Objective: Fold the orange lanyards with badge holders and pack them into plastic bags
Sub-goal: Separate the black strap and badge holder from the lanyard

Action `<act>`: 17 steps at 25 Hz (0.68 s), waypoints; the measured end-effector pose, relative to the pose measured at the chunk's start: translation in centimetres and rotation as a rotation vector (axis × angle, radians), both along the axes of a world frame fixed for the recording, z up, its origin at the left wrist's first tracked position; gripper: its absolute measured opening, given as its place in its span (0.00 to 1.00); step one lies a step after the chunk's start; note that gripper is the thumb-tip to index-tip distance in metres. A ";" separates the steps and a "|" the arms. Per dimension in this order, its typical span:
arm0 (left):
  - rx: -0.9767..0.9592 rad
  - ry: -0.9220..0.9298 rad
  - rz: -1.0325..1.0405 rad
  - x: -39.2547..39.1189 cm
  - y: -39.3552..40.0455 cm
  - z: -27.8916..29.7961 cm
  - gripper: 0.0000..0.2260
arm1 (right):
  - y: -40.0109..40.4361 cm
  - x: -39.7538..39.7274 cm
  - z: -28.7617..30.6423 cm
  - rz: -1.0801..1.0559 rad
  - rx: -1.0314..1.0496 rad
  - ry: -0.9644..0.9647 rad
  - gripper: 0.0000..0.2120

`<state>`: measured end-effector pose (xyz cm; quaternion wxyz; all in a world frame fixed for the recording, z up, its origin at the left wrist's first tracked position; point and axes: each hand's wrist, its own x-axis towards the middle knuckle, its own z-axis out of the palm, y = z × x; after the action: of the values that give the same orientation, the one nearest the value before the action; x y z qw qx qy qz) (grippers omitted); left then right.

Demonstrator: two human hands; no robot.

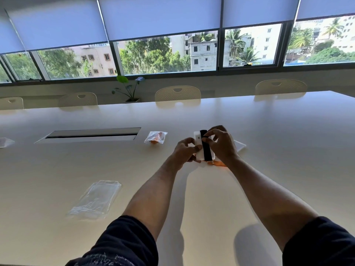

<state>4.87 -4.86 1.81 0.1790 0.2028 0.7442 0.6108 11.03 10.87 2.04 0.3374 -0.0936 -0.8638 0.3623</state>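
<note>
1. Both hands are busy over the middle of the pale surface, each holding the same white badge holder between them.
2. Her or his left hand pinches the holder's left edge, thumb in front and fingers curled behind.
3. On the other side, the right hand has its fingertips curled onto a black strap that runs down the holder's face; it looks to be drawing that strap round the card.
4. Just below the holder a bit of orange lanyard and a small clip peep out, lying on the surface under the right wrist. Most of the lanyard is hidden by the hands.
5. My guess on handling: the holder is light and fairly stiff, best taken by its edges as now, while the lanyard is soft and limp, likely to spring out of a fold unless pinned flat against the card.
6. Farther left lies a packed bag with orange showing inside, so at least one set seems finished.
7. Near left sits a stack of empty plastic bags, thin, slippery and clingy by the look; opening one by its mouth will probably want both hands.
8. Something flat and white lies just right of the right hand; I cannot tell what it is.
</note>
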 end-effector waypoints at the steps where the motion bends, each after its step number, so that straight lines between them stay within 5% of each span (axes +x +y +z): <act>1: -0.002 0.004 0.002 0.0 0.0 0.0 0.06 | 0.0 0.0 0.0 -0.001 0.002 -0.007 0.04; 7: 0.031 0.007 0.008 0.2 0.1 -0.2 0.06 | 0.0 -0.2 -0.3 -0.133 -0.136 -0.029 0.15; 17: 0.140 0.059 0.242 -0.3 0.5 0.5 0.08 | 0.2 0.6 -1.5 0.055 -0.564 -0.015 0.11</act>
<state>4.61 -4.38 2.30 0.0675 0.1416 0.7236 0.6722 11.61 11.07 0.52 0.2816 -0.1630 -0.7334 0.5968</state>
